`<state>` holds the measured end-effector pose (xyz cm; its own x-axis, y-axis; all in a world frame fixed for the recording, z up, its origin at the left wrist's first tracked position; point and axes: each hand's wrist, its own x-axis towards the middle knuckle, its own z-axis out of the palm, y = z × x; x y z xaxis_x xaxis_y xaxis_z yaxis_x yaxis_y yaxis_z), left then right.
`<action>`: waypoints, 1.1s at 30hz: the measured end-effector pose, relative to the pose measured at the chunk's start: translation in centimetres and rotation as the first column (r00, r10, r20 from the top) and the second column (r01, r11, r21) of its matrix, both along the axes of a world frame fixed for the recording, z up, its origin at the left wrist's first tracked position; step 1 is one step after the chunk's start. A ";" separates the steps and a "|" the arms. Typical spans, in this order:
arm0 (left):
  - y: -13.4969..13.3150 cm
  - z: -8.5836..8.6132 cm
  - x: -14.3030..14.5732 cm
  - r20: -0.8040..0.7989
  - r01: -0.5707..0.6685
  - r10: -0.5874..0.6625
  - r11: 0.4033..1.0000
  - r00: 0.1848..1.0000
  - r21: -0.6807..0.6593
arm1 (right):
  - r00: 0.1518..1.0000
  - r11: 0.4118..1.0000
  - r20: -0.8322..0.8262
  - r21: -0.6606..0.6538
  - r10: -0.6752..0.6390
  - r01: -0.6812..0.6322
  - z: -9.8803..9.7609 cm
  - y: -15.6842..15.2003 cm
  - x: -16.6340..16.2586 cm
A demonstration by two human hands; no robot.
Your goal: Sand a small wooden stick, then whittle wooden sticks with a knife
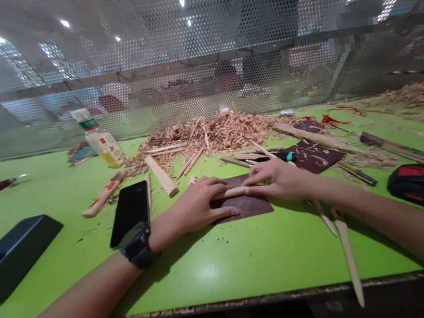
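While left hand and right hand hold the stick in narrowed fingers, uneven pressure could, I judge, skid the sandpaper across the desk.

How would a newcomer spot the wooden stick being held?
On the green table, centred before the shavings pile, lies a dark sandpaper sheet. The wooden stick lies over it, the only wood piece with the left hand and right hand on it.
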<state>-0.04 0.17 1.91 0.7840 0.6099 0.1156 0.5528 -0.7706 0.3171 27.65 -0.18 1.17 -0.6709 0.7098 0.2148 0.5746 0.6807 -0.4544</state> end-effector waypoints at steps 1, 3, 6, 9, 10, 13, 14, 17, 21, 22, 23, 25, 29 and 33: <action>0.0 0.0 0.0 -0.003 -0.001 0.001 1.000 1.000 0.002 | 1.000 0.999 -0.022 0.046 0.009 -0.008 -0.3 -0.1 -0.5; -0.1 0.1 0.0 -0.010 -0.008 0.008 1.000 1.000 -0.003 | 0.998 0.994 -0.046 0.108 0.036 -0.031 -0.8 -0.3 -1.3; -0.2 0.2 0.0 -0.006 -0.018 0.018 0.999 1.000 -0.028 | 0.998 0.995 0.016 0.080 0.064 -0.065 -0.3 -0.1 -0.9; -0.2 0.1 0.0 0.020 -0.017 0.017 0.999 1.000 -0.040 | 0.996 0.999 0.082 -0.030 0.037 -0.035 0.7 0.3 0.7; -0.2 0.1 0.0 0.023 -0.013 0.014 0.999 1.000 -0.035 | 0.996 0.998 0.081 -0.051 0.025 -0.021 0.8 0.4 1.1; -0.2 0.0 0.1 0.013 -0.001 0.001 1.000 1.000 -0.012 | 0.999 1.000 0.029 -0.003 0.023 -0.023 0.4 0.2 0.6; -0.2 0.0 0.1 0.013 0.000 0.000 1.000 1.000 -0.010 | 0.999 0.999 0.007 0.033 0.032 -0.032 0.1 0.0 0.0; -0.2 0.0 0.1 0.014 0.000 0.001 1.000 1.000 -0.019 | 0.998 0.994 -0.019 0.088 0.061 -0.059 -0.3 -0.4 -1.2; -0.2 0.0 0.1 0.021 0.001 0.000 1.000 1.000 -0.023 | 0.998 0.999 0.048 -0.022 0.048 -0.047 0.7 -0.2 0.0; -0.2 0.0 0.1 0.025 0.000 0.001 1.000 1.000 -0.025 | 0.997 0.998 0.067 -0.060 0.034 -0.030 1.0 -0.1 0.5; -0.2 0.0 0.0 0.029 -0.001 0.002 1.000 1.000 -0.026 | 0.997 0.996 0.079 -0.087 0.020 -0.013 1.2 0.0 0.9; -0.2 -0.1 0.0 0.032 0.000 0.001 1.000 0.999 -0.024 | 0.997 0.997 0.078 -0.075 -0.005 0.011 1.1 0.0 0.9; -0.1 0.0 0.0 0.035 -0.011 0.012 0.999 0.999 -0.032 | 1.000 0.992 0.028 0.126 0.014 -0.017 -0.1 -0.7 -1.1; -0.2 0.2 0.1 0.033 -0.014 0.016 0.998 0.999 -0.060 | 0.996 0.992 0.016 0.091 0.089 -0.090 0.0 -0.6 -1.3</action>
